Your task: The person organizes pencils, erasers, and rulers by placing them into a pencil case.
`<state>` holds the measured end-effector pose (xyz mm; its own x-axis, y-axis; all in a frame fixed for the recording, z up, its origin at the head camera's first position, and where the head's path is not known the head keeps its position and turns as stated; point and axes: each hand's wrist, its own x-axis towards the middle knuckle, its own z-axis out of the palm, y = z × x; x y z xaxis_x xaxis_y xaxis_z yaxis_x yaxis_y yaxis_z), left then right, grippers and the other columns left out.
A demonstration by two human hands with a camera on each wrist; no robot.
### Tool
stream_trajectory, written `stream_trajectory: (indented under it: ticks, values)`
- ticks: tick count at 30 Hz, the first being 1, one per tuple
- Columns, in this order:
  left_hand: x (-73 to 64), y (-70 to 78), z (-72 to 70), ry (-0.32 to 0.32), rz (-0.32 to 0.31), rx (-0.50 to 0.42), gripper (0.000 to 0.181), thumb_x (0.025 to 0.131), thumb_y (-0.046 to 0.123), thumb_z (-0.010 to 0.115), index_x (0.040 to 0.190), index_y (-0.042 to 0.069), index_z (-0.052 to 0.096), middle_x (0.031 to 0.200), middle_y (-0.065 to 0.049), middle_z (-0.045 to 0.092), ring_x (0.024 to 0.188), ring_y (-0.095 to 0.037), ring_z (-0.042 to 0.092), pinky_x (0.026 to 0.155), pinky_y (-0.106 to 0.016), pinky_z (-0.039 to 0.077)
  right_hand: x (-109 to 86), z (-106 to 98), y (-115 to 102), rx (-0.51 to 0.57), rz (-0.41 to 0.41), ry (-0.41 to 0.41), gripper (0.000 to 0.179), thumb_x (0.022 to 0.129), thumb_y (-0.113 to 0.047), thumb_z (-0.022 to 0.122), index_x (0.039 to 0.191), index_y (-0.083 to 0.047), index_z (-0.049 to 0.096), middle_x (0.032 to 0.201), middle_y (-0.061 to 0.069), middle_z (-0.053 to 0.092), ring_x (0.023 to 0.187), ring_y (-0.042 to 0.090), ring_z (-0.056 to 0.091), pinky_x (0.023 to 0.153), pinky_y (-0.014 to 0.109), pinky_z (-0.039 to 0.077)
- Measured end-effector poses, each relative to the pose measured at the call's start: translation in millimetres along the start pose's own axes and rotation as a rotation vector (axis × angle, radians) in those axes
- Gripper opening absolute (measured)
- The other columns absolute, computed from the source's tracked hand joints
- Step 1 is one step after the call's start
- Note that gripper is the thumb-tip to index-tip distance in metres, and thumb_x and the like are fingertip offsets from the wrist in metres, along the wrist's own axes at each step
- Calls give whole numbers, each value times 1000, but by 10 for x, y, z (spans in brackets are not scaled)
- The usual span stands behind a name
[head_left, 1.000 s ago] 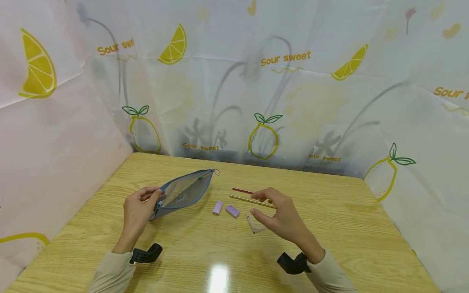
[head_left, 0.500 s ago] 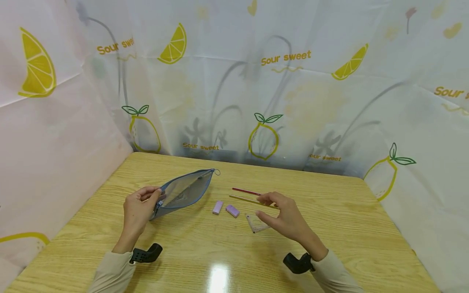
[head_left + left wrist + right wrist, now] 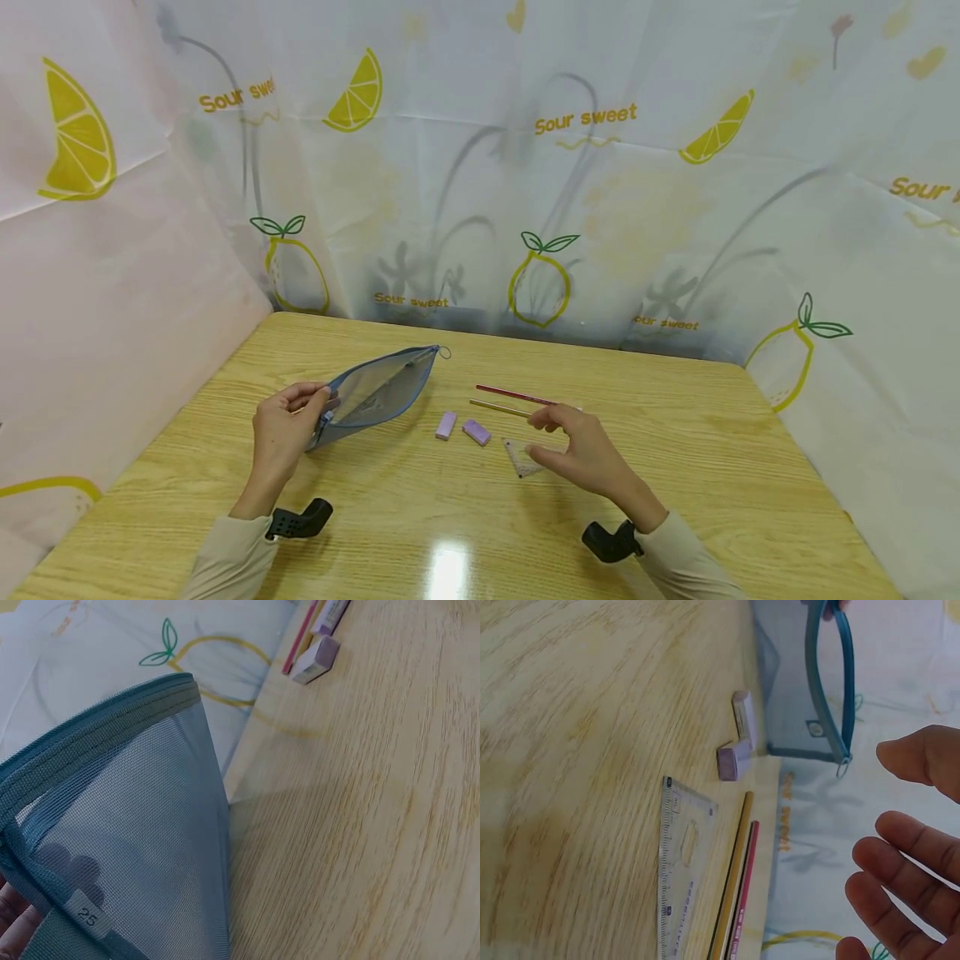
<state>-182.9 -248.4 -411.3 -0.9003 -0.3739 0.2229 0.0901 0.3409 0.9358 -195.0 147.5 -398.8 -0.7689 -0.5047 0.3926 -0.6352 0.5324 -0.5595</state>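
Observation:
My left hand point(image 3: 285, 417) pinches the near end of a blue mesh zip pouch point(image 3: 393, 387), whose mouth gapes wide. In the left wrist view the pouch's mesh side point(image 3: 165, 817) hides part of that hand. My right hand point(image 3: 585, 450) hovers above the table with thumb and fingers apart, holding nothing. Below it lies a clear triangular ruler point(image 3: 676, 855), partly hidden by the hand in the head view. Beside the ruler, a gold pencil point(image 3: 733, 874) and a red pencil point(image 3: 746, 892) lie nearly parallel. Two purple erasers point(image 3: 446, 425) lie between the pouch and the ruler.
The things lie on a wood-grain table point(image 3: 360, 517). A white curtain point(image 3: 465, 183) printed with lemons surrounds its back and sides. Black mounts point(image 3: 300, 520) sit on both wrists.
My right hand has drifted to the right and slightly toward me, uncovering more of the red pencil. The left hand and the pouch have stayed in place.

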Motion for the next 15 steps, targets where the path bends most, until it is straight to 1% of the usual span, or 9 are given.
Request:
stream_trajectory:
  ticks: [7, 10, 15]
  values:
    - [0, -7, -1, -4, 1, -8, 25, 96, 21, 64, 107, 0, 71, 90, -8, 73, 73, -4, 66, 47, -22, 45, -20, 65, 98, 28, -5, -24, 27, 87, -17, 73, 108, -3, 66, 105, 10, 66, 92, 30, 60, 76, 50, 50]
    - [2, -8, -4, -8, 6, -8, 26, 97, 22, 63, 107, -1, 71, 90, -9, 73, 74, -5, 67, 47, -22, 45, -37, 91, 137, 32, 21, -46, 28, 87, -17, 73, 109, -2, 66, 107, 9, 65, 93, 30, 59, 76, 51, 50]
    - [0, 1, -6, -10, 8, -8, 26, 97, 21, 63, 107, -1, 70, 90, -9, 73, 74, -5, 67, 46, -22, 44, -61, 132, 186, 4, 75, -89, 27, 88, -18, 72, 109, -3, 66, 105, 7, 65, 94, 27, 59, 77, 48, 50]
